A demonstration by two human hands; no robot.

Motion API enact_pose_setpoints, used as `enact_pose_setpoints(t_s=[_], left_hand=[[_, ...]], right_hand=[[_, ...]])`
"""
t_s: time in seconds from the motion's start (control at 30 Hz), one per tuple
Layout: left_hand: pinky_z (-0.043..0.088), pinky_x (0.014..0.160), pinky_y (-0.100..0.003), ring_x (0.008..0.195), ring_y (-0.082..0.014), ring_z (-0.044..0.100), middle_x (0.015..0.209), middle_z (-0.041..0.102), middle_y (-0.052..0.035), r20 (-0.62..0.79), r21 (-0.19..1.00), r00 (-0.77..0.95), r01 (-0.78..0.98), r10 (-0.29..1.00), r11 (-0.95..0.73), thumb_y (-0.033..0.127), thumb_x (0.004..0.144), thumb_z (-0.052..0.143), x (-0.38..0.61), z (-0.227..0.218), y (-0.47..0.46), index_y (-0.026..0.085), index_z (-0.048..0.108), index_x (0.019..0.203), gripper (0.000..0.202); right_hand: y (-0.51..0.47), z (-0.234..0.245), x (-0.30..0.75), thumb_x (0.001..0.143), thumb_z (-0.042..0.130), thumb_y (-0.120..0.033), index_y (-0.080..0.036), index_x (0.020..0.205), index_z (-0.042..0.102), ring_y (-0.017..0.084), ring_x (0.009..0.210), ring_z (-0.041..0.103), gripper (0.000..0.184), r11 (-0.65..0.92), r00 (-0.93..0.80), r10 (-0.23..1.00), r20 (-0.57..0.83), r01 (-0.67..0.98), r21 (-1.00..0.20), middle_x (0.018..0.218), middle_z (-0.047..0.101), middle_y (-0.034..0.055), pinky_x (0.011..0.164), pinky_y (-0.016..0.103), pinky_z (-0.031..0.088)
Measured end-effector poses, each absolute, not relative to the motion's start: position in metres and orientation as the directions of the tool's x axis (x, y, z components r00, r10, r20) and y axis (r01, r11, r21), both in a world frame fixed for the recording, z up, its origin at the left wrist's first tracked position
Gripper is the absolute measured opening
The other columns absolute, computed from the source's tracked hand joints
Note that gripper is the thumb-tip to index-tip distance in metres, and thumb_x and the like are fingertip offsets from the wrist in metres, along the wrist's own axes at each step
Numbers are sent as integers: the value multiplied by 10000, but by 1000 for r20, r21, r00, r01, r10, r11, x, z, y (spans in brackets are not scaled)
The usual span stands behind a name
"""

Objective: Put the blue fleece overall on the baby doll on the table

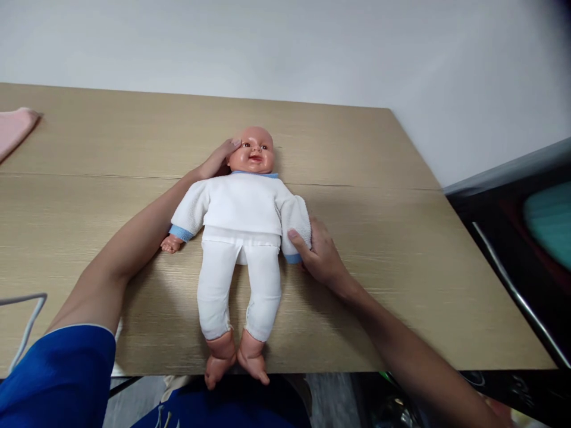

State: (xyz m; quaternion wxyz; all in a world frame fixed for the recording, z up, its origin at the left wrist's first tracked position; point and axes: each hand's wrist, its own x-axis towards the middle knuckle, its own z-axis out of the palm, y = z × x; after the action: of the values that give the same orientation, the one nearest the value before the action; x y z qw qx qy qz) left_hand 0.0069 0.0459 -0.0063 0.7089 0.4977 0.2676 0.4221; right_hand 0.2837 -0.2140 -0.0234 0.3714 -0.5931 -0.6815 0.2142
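Observation:
A baby doll (pixel 243 199) lies on its back on the wooden table, head towards the wall and feet over the front edge. It wears a white fleecy top (pixel 241 199) with blue collar and cuffs, and white trousers (pixel 263 279). My left hand (pixel 222 157) cups the side of the doll's head, its thumb near the eye; the other fingers are partly hidden behind the head. My right hand (pixel 321 252) grips the doll's sleeve (pixel 295 224) on the right of the view, thumb on top. The doll's hand inside that cuff is mostly covered.
The wooden table (pixel 379 208) meets a pale wall at the back. A pink cloth (pixel 15 129) lies at the far left. A white cable (pixel 33 321) curves in at lower left. Beside the table's right edge stands a dark object with a metal bar (pixel 513 285).

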Motion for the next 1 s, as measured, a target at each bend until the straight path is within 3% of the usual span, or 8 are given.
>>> enact_pose_setpoints(t_s=[0.27,0.43,0.6,0.73,0.87,0.93,1.0], left_hand=[[347,1499,-648,1661,-457,617,1499,838,-183,-2,943,511,-286,860,172,675,1061,785,7,0,42,164,756,1371,599],[436,1437,-680,1590,-486,678,1398,876,-178,-15,961,548,-224,836,164,750,1061,712,9,8,33,166,787,1369,664],[497,1371,-676,1493,-491,737,1284,887,-185,7,978,548,-177,836,108,747,976,758,1,10,38,174,838,1237,635],[391,1435,-611,1587,-442,610,1461,815,-183,1,997,406,-73,914,31,688,927,833,-17,19,47,196,814,1205,566],[192,1496,-571,1725,-440,377,1703,631,-201,242,954,118,152,963,-258,463,897,934,-15,46,17,156,727,1355,588],[190,1488,-563,1748,-461,338,1684,627,-204,367,907,139,165,920,-387,414,945,923,0,67,-29,149,719,1379,547],[315,1427,-605,1677,-464,469,1583,694,-169,408,894,292,65,865,-444,452,1069,812,16,92,-96,177,734,1362,409]], right_hand=[[-210,-25,286,1142,538,-829,-213,1457,703,418,1202,743,711,214,-36,966,254,657,-723,1298,804,195,1108,639,605],[-205,-29,283,1139,543,-828,-229,1425,706,395,1199,745,683,248,-25,952,306,649,-719,1300,813,177,1118,629,609],[-200,-34,280,1125,540,-843,-227,1360,730,379,1151,749,686,240,23,943,331,642,-728,1223,821,157,1089,605,615],[-193,-43,281,1096,502,-907,-225,1299,741,381,1147,742,750,245,35,930,367,685,-686,1189,824,158,1116,616,593],[-183,-47,280,1069,481,-941,-211,1314,736,413,1234,734,811,229,43,930,366,712,-664,1262,823,205,1193,670,550],[-183,-40,281,1060,500,-933,-179,1427,699,454,1342,705,862,179,90,933,349,725,-666,1391,795,255,1259,756,483],[-194,-28,284,1089,490,-888,-142,1606,580,498,1466,642,912,190,90,926,367,730,-657,1530,723,306,1310,870,363]])
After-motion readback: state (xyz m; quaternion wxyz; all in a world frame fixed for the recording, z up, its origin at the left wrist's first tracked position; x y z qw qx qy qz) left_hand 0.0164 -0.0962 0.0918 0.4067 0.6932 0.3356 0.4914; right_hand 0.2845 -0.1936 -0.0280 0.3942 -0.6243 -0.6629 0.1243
